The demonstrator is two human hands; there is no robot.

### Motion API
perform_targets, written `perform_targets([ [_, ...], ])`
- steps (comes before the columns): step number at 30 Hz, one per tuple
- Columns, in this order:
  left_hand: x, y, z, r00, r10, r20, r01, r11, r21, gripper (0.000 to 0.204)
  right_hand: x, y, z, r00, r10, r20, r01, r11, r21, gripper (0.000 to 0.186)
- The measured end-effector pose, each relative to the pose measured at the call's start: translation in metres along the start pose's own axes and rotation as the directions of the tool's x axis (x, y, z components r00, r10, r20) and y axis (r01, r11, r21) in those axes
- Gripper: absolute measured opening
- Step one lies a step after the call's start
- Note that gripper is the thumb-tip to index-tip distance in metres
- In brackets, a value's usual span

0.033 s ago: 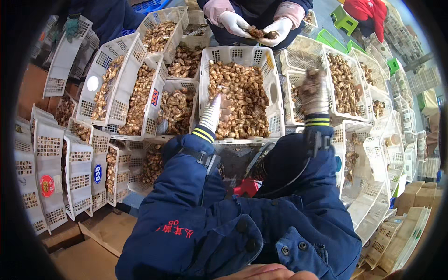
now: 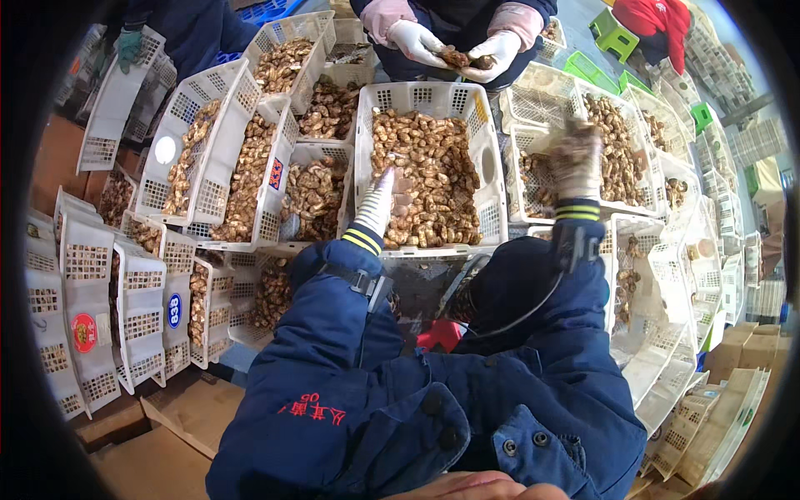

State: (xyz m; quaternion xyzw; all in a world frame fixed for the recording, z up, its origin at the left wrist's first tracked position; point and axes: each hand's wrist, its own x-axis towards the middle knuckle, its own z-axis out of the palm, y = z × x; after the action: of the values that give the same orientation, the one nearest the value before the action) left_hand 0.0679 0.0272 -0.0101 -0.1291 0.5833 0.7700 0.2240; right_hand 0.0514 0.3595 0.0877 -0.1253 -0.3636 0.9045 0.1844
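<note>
Gloved, the left hand [image 2: 379,200] rests flat-fingered, gripping nothing, on the mushrooms [image 2: 429,179] near the left wall of the central white basket [image 2: 492,167]; the right hand [image 2: 575,158] (blurred — grip unclear) hovers over the right-hand basket [image 2: 521,112]. Hasty grabbing could likely spill mushrooms over a rim.

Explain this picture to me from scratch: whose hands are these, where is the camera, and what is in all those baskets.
The camera sits on a person's head and looks down, so the blue sleeves rising from the bottom are their own arms. Their gloved left hand reaches into the big white basket of brown mushrooms. Their right hand, blurred, is raised over the neighbouring basket; whether it holds anything cannot be told. Across the basket, another worker's white-gloved hands hold a few mushrooms. More white baskets of mushrooms surround them.
</note>
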Motion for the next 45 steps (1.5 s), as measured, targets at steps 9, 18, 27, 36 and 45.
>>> perform_targets([
  [9,0.018,-0.023,-0.002,0.999,-0.024,-0.049,0.026,0.999,0.024,0.046,-0.012,0.001,-0.031,0.880,0.061,0.471,0.334,0.626,-0.704,0.038],
  [18,0.019,-0.021,0.010,0.990,0.008,-0.139,0.007,0.994,0.105,0.047,-0.202,0.014,0.149,0.389,0.587,0.711,0.890,-0.040,-0.454,0.032],
  [27,0.036,-0.028,-0.014,0.996,-0.048,-0.081,0.060,0.986,0.154,0.044,-0.219,0.069,0.144,0.142,0.728,0.670,0.923,0.148,-0.356,0.031],
  [36,0.025,-0.028,-0.009,0.998,0.029,-0.050,-0.020,0.987,0.161,0.041,-0.218,0.085,0.130,0.083,0.773,0.628,0.904,0.207,-0.375,0.031],
  [45,0.015,-0.021,-0.015,0.997,0.019,-0.076,-0.008,0.990,0.142,0.034,-0.207,0.093,0.124,0.099,0.785,0.611,0.880,0.217,-0.422,0.031],
])
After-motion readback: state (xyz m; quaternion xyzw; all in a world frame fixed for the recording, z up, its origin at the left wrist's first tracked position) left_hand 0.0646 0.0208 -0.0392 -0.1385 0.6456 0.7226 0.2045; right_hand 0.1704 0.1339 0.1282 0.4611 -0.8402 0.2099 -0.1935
